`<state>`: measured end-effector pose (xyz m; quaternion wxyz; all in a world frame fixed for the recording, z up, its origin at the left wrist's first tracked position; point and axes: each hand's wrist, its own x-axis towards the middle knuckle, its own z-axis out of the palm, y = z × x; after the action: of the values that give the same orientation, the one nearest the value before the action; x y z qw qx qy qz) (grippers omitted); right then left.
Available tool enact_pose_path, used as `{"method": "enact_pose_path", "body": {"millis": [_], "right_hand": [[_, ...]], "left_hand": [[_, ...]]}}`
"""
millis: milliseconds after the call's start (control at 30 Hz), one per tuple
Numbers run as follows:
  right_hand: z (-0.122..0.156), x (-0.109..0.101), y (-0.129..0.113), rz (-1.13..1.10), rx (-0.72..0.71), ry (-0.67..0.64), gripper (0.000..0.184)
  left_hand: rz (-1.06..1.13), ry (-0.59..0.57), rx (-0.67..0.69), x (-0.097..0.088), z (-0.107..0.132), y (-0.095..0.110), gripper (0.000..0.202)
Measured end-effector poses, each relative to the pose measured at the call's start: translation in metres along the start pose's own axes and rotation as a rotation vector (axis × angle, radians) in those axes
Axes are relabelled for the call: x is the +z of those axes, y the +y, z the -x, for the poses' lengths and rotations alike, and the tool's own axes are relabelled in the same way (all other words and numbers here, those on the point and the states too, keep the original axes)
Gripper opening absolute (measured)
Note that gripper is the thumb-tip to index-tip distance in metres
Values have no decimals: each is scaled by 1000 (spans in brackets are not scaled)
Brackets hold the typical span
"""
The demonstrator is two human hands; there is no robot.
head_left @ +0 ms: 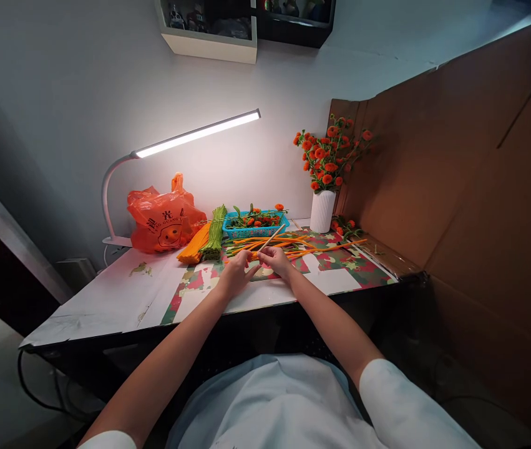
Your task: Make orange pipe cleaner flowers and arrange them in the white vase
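Over the front middle of the table my two hands meet, fingertips almost touching. My right hand is closed in a pinch around the lower end of a thin pale stick, which slants up to the right. My left hand pinches a small bit of orange, seemingly an orange pipe cleaner, against the stick's lower end; the fingers partly hide it. Just beyond the hands lie loose orange pipe cleaners. A bundle of green pipe cleaners and a bundle of orange ones rest to the left.
Behind the loose strands is a blue basket of orange flowers. A white ribbed vase with orange flowers stands back right, by a cardboard wall. An orange plastic bag and a lit desk lamp are left.
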<state>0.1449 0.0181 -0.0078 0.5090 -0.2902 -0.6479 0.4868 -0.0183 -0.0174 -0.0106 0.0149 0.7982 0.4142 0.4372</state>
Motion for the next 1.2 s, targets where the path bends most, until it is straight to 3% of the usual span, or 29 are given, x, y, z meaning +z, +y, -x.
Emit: {"method": "enact_pose_path", "body": {"millis": [133,233,333,733,1000,1200], "right_hand": [[0,0,1,3,12,26,40],[-1,0,4,0,21,24,41],[-2,0,6,15,14,28,42],[2,3,-2,-23,-15,-56,42],[3,-1,-3,31,3,-6,41],[3,0,-3,31,2,16,44]], "left_hand": [[-133,9,127,1,-1,0,12],[-213,28,137,5,-2,-2,5],[-259,38,112,7,-3,-3,13],[95,-17,-36,2,0,-2,25],[-34,146,71,6,0,-3,17],[-158,147,83,6,1,-7,25]]}}
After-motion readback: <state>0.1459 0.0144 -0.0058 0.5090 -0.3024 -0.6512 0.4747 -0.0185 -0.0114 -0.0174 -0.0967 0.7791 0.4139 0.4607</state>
